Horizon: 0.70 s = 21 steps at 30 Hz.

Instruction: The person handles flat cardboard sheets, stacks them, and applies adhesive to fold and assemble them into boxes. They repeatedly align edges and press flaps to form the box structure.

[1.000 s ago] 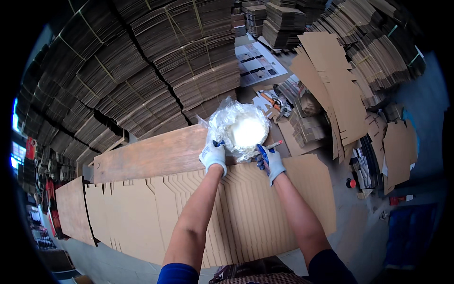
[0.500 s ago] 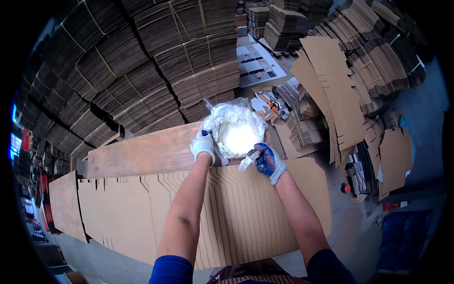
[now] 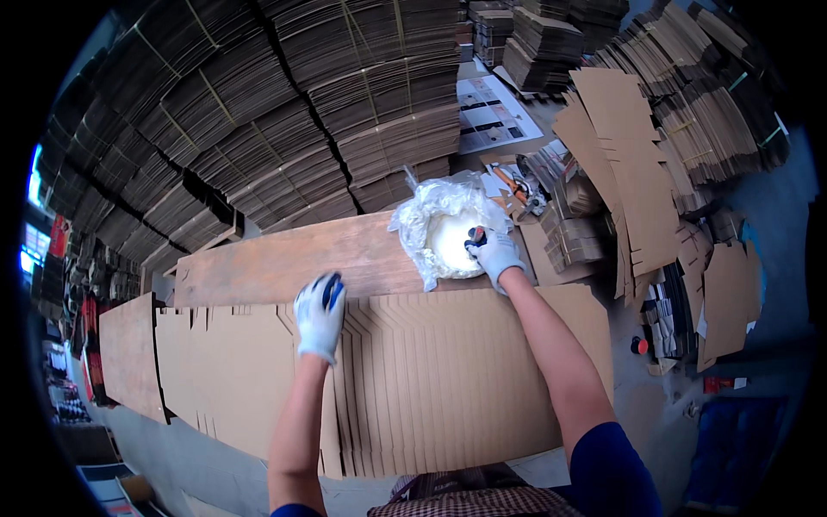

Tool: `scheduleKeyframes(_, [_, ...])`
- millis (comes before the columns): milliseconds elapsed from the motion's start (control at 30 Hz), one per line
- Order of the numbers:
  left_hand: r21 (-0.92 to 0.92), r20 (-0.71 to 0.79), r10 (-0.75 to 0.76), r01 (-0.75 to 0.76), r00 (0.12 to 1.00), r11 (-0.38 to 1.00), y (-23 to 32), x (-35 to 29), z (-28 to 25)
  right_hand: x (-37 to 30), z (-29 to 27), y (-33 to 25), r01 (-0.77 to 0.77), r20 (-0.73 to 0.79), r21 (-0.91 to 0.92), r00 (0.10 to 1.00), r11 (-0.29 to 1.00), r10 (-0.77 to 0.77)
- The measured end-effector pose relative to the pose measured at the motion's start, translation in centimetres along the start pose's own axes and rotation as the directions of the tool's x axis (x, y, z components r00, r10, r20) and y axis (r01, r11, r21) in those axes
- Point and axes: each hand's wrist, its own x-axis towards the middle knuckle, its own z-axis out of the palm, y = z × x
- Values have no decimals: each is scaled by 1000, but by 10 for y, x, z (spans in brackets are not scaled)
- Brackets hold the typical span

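Observation:
A round tub lined with crumpled clear plastic (image 3: 417, 226) stands on the wooden board, holding a white paste (image 3: 448, 241). My right hand (image 3: 495, 253), in a white and blue glove, reaches over the tub's right side. Its fingers are closed around something small and dark with a reddish part, too unclear to name. My left hand (image 3: 319, 317), gloved alike, is over the far edge of the fanned cardboard sheets (image 3: 448, 370). Its fingers are loosely bent and apart, with nothing seen in them. Whether it touches the cardboard I cannot tell.
The wooden board (image 3: 284, 263) runs behind the cardboard sheets. Tall strapped cardboard stacks (image 3: 379, 103) rise at the back left. Loose cut cardboard (image 3: 633, 172) leans at the right, near an orange-handled tool (image 3: 510, 183). A blue padded item (image 3: 736, 452) lies at the lower right.
My left hand has let go of the plastic and moved left and nearer, to the cardboard. My right hand has left the plastic at the rim and moved over the white paste.

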Motion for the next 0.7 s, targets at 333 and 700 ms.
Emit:
scheduleKeyframes(333, [329,96,-64,29,993,944,-25,-173,-35,11,12,6,81,48,-164,996,983,-74])
scheduleKeyframes(700, [295,107,-108,72,988,953,-25,-175,-27,29,34,77,-356,370,928,911,-108,180])
